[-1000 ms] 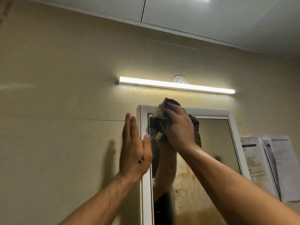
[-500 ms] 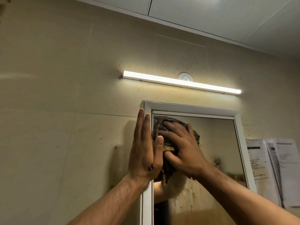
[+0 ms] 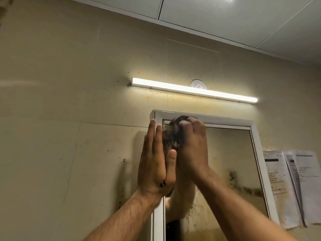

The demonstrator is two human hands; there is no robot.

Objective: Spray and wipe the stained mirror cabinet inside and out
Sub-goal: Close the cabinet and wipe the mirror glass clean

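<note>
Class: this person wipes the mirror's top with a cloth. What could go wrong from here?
1. The right hand rubs the dark cloth in the top corner, so brown stains lower on the mirror may be missed.
2. The left hand lies flat along the cabinet frame; a slip could smear it.

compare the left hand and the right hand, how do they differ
The left hand is flat, fingers straight, against the left frame of the mirror cabinet; the right hand curls round a dark cloth. The left hand holds nothing; the right hand presses the cloth to the top of the glass. The left hand looks sharp, the right hand blurred. Both are raised at the cabinet's upper left corner.
</note>
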